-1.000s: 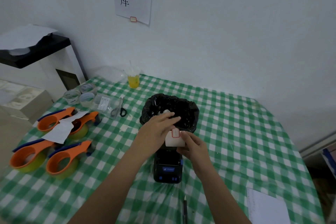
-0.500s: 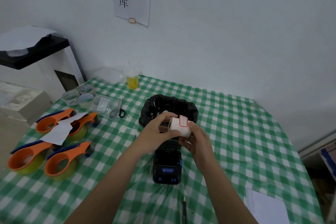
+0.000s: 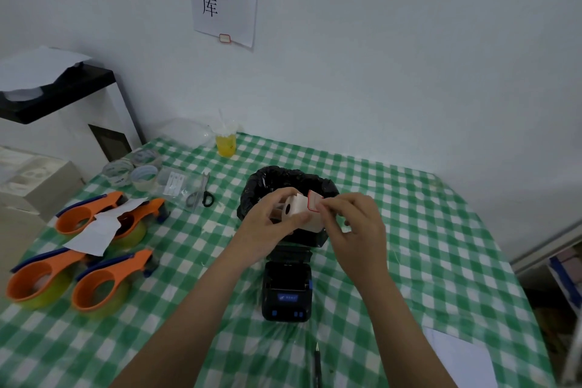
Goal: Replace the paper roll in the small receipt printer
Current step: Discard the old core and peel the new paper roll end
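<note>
A small black receipt printer [image 3: 287, 288] with blue buttons lies on the green checked tablecloth, its lid end hidden under my hands. Above it I hold a white paper roll [image 3: 301, 209] whose loose end carries a red-bordered label. My left hand [image 3: 267, 224] grips the roll from the left, showing its hollow core. My right hand [image 3: 352, 224] pinches the labelled loose end at the roll's top right. Both hands hover in front of a black-lined bin [image 3: 288, 186].
Several orange tape dispensers [image 3: 104, 280] and a white paper scrap lie at the left. Scissors [image 3: 201, 195], tape rolls [image 3: 143, 175] and a yellow drink cup [image 3: 225, 142] stand farther back. A pen [image 3: 317, 365] and white sheet [image 3: 463, 359] lie near the front edge.
The roll has been lifted off the printer and turned so its core faces me. My right hand moved from under the roll to its loose labelled end.
</note>
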Action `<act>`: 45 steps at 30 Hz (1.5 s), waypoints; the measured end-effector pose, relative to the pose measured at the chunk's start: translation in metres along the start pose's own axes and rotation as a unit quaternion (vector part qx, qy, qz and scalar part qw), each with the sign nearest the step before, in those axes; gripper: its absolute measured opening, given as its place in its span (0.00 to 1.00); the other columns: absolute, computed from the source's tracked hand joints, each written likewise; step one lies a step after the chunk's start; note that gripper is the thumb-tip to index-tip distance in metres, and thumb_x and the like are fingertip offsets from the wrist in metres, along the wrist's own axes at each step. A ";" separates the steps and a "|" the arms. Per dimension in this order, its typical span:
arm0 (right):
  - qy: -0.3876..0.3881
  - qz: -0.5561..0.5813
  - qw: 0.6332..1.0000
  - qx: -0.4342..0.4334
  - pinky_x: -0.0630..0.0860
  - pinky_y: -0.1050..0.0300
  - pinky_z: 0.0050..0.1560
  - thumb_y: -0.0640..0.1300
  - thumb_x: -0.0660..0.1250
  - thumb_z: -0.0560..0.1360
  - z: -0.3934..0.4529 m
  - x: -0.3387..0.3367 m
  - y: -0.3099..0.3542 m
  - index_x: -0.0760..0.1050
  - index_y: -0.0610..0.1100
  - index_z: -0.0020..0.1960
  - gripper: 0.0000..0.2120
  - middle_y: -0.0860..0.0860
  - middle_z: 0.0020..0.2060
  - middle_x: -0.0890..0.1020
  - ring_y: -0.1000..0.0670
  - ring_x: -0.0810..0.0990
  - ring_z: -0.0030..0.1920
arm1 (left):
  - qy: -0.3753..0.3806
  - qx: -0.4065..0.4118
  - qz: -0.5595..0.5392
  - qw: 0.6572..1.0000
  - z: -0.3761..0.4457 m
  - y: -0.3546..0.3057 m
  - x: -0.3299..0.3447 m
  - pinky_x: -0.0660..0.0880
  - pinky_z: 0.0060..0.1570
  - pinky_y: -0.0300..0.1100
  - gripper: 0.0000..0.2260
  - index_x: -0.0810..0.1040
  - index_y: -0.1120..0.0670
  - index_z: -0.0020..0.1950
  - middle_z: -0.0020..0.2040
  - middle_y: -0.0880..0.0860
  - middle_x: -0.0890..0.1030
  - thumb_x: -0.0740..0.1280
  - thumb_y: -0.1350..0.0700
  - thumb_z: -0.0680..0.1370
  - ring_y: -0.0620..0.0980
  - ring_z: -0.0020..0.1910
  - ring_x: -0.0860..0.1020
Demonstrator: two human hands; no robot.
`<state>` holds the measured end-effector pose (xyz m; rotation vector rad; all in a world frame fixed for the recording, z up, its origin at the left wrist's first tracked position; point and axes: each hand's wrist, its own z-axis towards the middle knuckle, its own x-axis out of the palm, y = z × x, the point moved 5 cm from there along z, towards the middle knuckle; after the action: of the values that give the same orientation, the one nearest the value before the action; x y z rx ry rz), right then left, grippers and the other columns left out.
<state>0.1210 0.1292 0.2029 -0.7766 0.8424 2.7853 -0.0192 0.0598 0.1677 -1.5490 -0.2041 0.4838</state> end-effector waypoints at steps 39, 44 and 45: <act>0.121 -0.046 0.992 -0.008 0.74 0.64 0.34 0.43 0.68 0.71 0.001 0.009 0.010 0.82 0.44 0.43 0.05 0.51 0.37 0.84 0.55 0.78 0.35 | 0.003 0.048 0.082 0.995 -0.011 -0.020 -0.010 0.77 0.47 0.35 0.15 0.75 0.42 0.53 0.52 0.49 0.74 0.73 0.53 0.69 0.47 0.50 0.77; 0.122 0.021 0.992 0.034 0.75 0.67 0.37 0.42 0.69 0.72 -0.001 0.009 0.002 0.83 0.45 0.46 0.05 0.52 0.39 0.84 0.60 0.76 0.37 | 0.003 0.039 0.083 0.996 -0.011 -0.021 -0.011 0.77 0.47 0.38 0.15 0.75 0.43 0.53 0.53 0.50 0.74 0.73 0.54 0.70 0.46 0.49 0.76; 0.120 0.023 0.992 0.031 0.76 0.66 0.38 0.42 0.69 0.72 -0.001 0.009 0.002 0.83 0.44 0.46 0.05 0.52 0.40 0.85 0.60 0.77 0.38 | 0.004 0.041 0.085 0.996 -0.011 -0.022 -0.011 0.77 0.46 0.35 0.15 0.75 0.42 0.52 0.53 0.50 0.74 0.73 0.54 0.70 0.45 0.49 0.76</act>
<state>0.1131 0.1263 0.1985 -1.1121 0.9921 2.7251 -0.0203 0.0462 0.1911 -1.4932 -0.0457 0.6127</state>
